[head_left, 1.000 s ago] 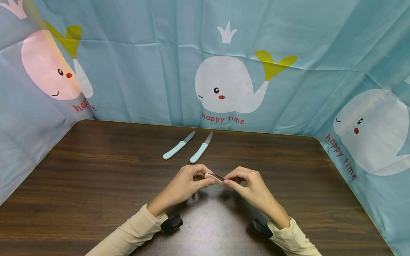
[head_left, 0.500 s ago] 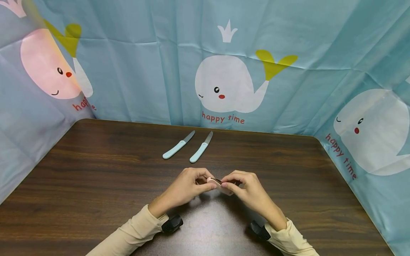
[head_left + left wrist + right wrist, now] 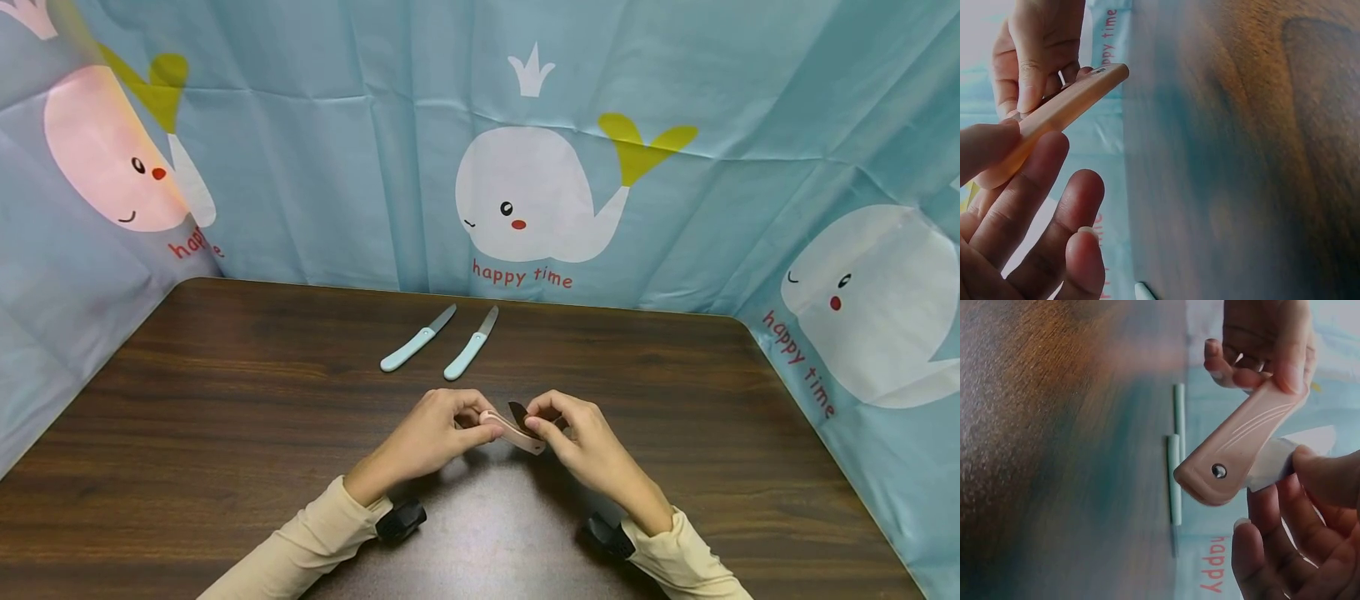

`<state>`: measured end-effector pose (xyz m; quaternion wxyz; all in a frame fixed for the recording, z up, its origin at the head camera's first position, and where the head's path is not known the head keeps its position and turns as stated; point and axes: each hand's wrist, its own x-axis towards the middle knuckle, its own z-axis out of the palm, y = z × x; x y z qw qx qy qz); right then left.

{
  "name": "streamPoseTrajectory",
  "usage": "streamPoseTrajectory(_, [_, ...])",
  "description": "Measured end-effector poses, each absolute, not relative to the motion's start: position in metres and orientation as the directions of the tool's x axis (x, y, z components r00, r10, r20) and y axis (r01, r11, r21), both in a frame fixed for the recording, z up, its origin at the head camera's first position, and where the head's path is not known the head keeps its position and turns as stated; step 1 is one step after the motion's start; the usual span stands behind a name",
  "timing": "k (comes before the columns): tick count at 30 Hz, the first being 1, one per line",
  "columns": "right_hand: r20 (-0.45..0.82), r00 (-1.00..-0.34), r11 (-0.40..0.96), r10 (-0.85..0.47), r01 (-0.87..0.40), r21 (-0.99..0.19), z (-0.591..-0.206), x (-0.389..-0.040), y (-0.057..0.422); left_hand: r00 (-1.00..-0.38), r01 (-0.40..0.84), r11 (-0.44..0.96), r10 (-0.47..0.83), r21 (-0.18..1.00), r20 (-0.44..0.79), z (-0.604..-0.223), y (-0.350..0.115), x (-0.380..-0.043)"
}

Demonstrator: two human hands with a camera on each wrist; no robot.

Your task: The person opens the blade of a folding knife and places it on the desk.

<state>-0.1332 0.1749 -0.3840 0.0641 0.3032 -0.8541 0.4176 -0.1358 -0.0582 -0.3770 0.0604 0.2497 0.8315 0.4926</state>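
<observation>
Above the table, both hands work on one pink folding knife. My left hand pinches the end of its handle between thumb and fingers. With thumb and fingertips, my right hand pinches the blade, which stands partly swung out of the handle. A round metal rivet shows at the handle's pivot end, facing the right wrist camera. In the left wrist view, the handle's narrow edge is seen and most of the blade is hidden.
Two pale blue folding knives, the left one and the right one, lie on the dark wooden table beyond the hands, blades out and pointing away. A blue whale-print curtain hangs behind the table.
The blade has swung up out of the pink handle, drawn by the right hand. Earlier it lay along the handle's slot. The blue knives lie as before.
</observation>
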Motion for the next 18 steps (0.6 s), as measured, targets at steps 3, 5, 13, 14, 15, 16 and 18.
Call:
streamPoseTrajectory(3, [0.353,-0.817,0.462,-0.457,-0.557,-0.69,-0.3848,-0.1332,0.1742,-0.872,0.347,0.395,0.47,0.851,0.138,-0.3761,-0.0588,-0.1359])
streamPoseTrajectory(5, [0.352,-0.816,0.45,-0.458,-0.554,-0.7,-0.385,-0.1327,0.1737,-0.868,0.352,0.393,0.478,0.849,0.139,-0.3767,-0.0588,-0.1362])
streamPoseTrajectory(13, [0.416,-0.779,0.425,-0.47,-0.612,-0.667,-0.3848,-0.1317,0.1732,-0.837,0.377,0.392,0.532,0.839,0.127,-0.378,-0.0576,-0.1349])
streamPoseTrajectory(14, [0.418,-0.774,0.418,-0.475,-0.617,-0.667,-0.3848,-0.1317,0.1735,-0.833,0.385,0.392,0.537,0.835,0.131,-0.3783,-0.0575,-0.1346])
streamPoseTrajectory(15, [0.421,-0.771,0.413,-0.478,-0.62,-0.667,-0.3848,-0.1316,0.1738,-0.829,0.392,0.393,0.542,0.832,0.134,-0.378,-0.0574,-0.1342])
streamPoseTrajectory(16, [0.421,-0.768,0.407,-0.483,-0.623,-0.668,-0.3847,-0.1316,0.174,-0.825,0.402,0.392,0.548,0.827,0.141,-0.3781,-0.0573,-0.1339])
streamPoseTrajectory(18, [0.426,-0.759,0.399,-0.493,-0.632,-0.665,-0.3844,-0.1317,0.1742,-0.815,0.42,0.383,0.558,0.823,0.156,-0.378,-0.0574,-0.1335])
